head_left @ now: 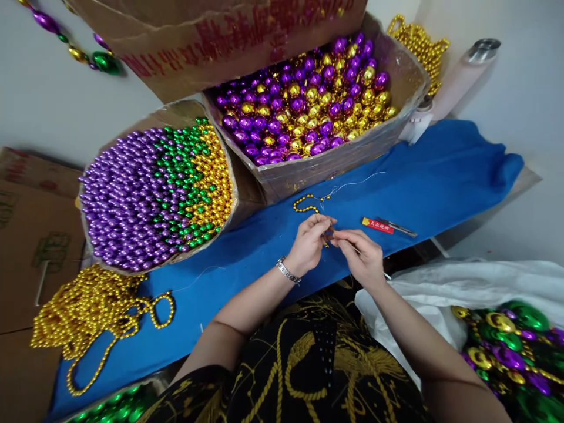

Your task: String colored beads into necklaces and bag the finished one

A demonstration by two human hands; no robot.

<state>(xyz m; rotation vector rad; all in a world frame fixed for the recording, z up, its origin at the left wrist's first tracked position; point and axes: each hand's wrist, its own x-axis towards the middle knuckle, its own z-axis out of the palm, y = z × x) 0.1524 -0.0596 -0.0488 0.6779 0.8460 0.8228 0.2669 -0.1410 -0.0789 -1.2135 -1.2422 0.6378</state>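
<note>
Near the front edge of the blue cloth, my left hand [312, 242] is closed in a pinch on a short string of gold beads [304, 209]. Part of that string lies on the cloth beyond the fingers, and a few beads hang below them. My right hand [363, 254] meets the left one fingertip to fingertip, also pinching; what its fingers grip is too small to make out. A thin white thread [358, 181] trails over the cloth behind the beads. Right of the hands lie a red packet [378, 225] and small metal tweezers or snips [403, 228].
Behind stand a carton of purple, green and gold beads [127, 200] and a carton of larger purple and gold balls [308, 106]. A gold bead heap [88, 311] lies left on the blue cloth [264, 247]. A pink bottle [462, 82] stands back right; a white sack [493, 276] sits right.
</note>
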